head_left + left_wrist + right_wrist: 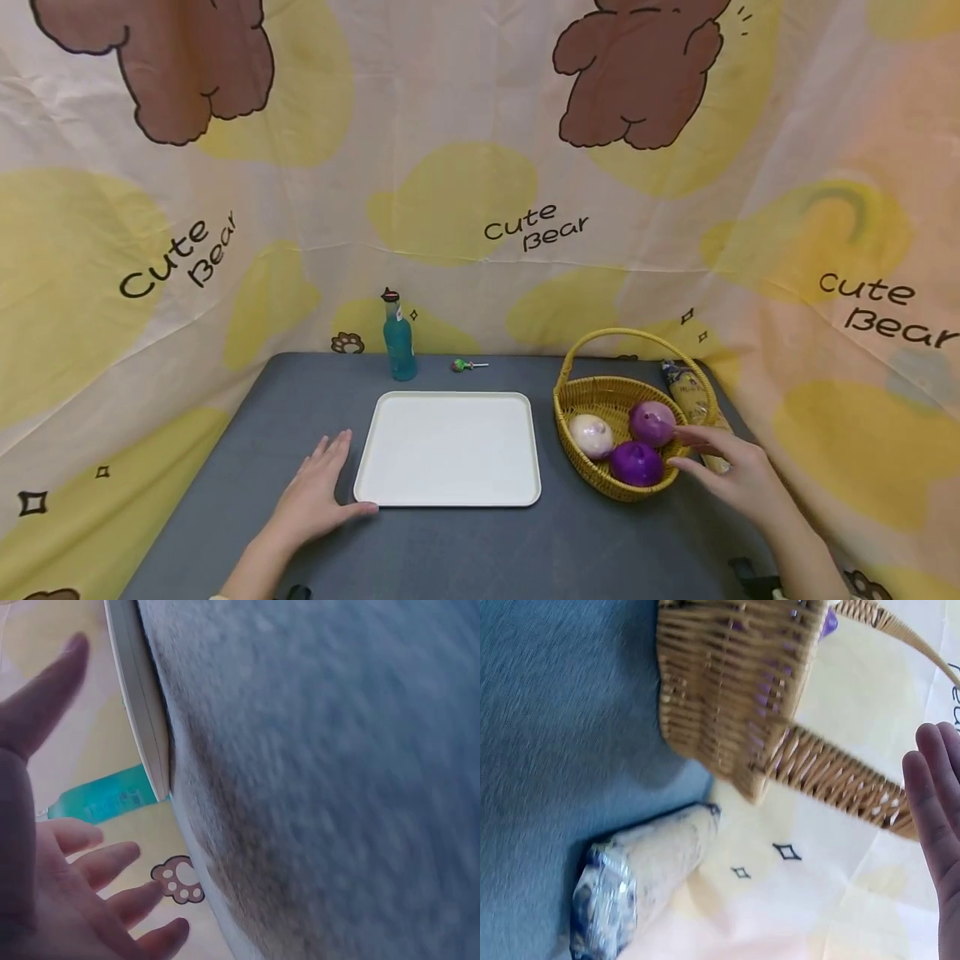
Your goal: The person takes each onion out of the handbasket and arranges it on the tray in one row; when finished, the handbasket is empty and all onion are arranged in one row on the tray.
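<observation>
My left hand [311, 492] has its fingers spread beside the left edge of a white rectangular tray [450, 450], thumb near its front left corner. Nothing is held in it; the left wrist view shows the palm and loosely bent fingers [124, 904]. On the right, my right hand [738, 479] hovers at the right side of a yellow wicker basket [626, 493], fingertips overlapping its rim in the head view. Inside lie a white onion [591, 437], a light purple onion [652, 423] and a dark purple onion [636, 464]. The basket's handle [840, 776] arches upright.
A blue-green bottle [401, 346] stands behind the tray, with a green lollipop [460, 365] lying to its right. Behind and right of the basket lies a long printed packet [656, 862]. A patterned cloth [450, 200] hangs behind the grey table [465, 550].
</observation>
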The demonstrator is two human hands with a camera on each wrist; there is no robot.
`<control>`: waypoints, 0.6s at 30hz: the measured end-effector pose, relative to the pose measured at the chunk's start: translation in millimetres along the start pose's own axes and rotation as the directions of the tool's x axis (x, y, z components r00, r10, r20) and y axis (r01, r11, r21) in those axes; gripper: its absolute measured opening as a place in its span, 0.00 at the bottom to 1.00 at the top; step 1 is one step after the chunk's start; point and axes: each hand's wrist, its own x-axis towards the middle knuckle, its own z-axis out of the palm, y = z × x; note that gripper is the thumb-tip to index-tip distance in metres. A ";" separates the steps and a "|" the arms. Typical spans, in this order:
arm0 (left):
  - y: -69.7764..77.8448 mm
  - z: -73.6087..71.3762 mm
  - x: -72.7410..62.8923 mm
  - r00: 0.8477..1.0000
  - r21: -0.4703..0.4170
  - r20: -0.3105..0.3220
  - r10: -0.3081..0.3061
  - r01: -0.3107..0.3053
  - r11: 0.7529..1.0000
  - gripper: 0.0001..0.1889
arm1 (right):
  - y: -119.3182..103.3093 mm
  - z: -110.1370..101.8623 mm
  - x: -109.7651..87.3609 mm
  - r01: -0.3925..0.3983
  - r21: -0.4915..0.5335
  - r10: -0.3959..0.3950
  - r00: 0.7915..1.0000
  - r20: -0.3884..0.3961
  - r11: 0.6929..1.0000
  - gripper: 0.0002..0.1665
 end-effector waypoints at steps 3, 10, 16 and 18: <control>2.6 1.8 2.1 0.999 -0.033 0.040 -0.013 0.014 0.999 0.70 | -3.4 4.8 2.4 -0.043 -0.013 0.044 0.999 0.022 0.999 0.34; 7.3 5.7 9.5 0.997 -0.085 0.076 -0.014 0.020 0.996 0.73 | -4.8 22.8 11.5 -0.085 -0.023 0.087 0.992 0.090 0.996 0.33; 7.0 10.2 15.4 0.994 -0.134 0.108 -0.007 0.021 0.991 0.74 | -3.5 37.3 17.3 -0.198 -0.110 0.214 0.963 0.165 0.974 0.32; 6.5 10.4 17.0 0.992 -0.169 0.126 -0.013 0.034 0.985 0.73 | -2.1 41.5 20.3 -0.224 -0.139 0.248 0.951 0.184 0.965 0.31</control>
